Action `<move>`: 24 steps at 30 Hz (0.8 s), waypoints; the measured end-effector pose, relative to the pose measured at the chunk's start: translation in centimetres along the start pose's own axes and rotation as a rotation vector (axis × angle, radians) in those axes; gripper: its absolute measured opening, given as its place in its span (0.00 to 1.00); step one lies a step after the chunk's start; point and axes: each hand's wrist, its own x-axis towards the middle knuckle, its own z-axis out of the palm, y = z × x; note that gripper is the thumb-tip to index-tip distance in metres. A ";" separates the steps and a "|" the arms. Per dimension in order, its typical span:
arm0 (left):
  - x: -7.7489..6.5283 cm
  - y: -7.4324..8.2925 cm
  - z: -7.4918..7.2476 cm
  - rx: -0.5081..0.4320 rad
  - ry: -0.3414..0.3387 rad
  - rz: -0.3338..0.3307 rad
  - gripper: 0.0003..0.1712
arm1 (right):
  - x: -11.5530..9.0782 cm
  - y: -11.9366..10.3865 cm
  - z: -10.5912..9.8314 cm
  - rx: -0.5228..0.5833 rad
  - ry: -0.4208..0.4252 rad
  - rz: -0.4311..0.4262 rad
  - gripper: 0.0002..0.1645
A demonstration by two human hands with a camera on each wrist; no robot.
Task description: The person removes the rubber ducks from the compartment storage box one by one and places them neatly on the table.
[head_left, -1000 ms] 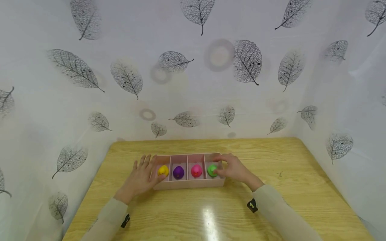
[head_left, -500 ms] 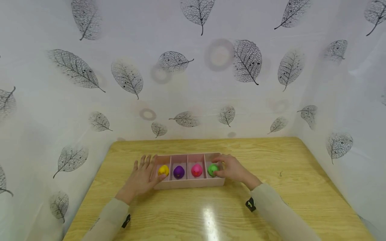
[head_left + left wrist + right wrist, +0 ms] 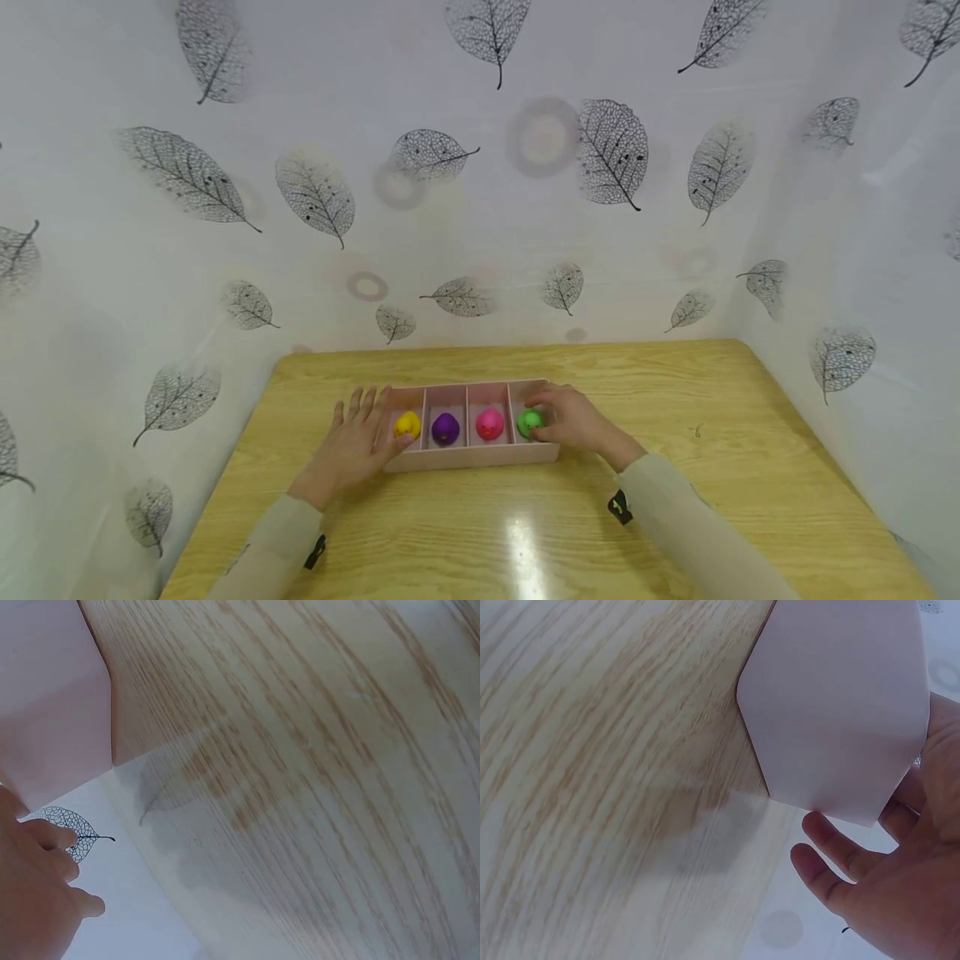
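A pink box (image 3: pixel 472 457) with several compartments stands on the table. From left to right, a yellow rubber duck (image 3: pixel 407 425), a purple one (image 3: pixel 446 429), a pink one (image 3: pixel 490 424) and a green one (image 3: pixel 529 422) sit one to a compartment. My left hand (image 3: pixel 348 450) lies spread at the box's left end, thumb over the front rim by the yellow duck. At the right end, my right hand (image 3: pixel 581 421) reaches over the rim, thumb and forefinger loosely bent around the green duck with a gap showing. In the right wrist view, two fingers (image 3: pixel 829 877) hang outside the box wall.
The wood-grain table (image 3: pixel 480 533) extends around the box. A pale sheet printed with leaves (image 3: pixel 487 208) encloses the back and both sides. Light glares off the table's front.
The right forearm shifts slightly left, and its thumb sits a little off the green duck. The left hand, the box and the ducks stay nearly still.
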 end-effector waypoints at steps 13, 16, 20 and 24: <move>0.1 -0.5 0.6 -0.003 0.008 0.006 0.55 | 0.6 -0.4 0.2 -0.145 -0.012 -0.012 0.25; 0.2 -0.6 0.7 -0.001 0.006 0.007 0.55 | 0.7 -0.7 0.0 -0.158 -0.022 0.001 0.25; 0.2 -0.6 0.7 0.001 0.013 0.013 0.55 | 0.7 -1.0 -0.2 -0.179 -0.030 0.010 0.24; 0.2 -0.5 0.6 -0.006 0.016 0.014 0.55 | 0.7 -1.2 -0.2 -0.191 -0.028 0.008 0.23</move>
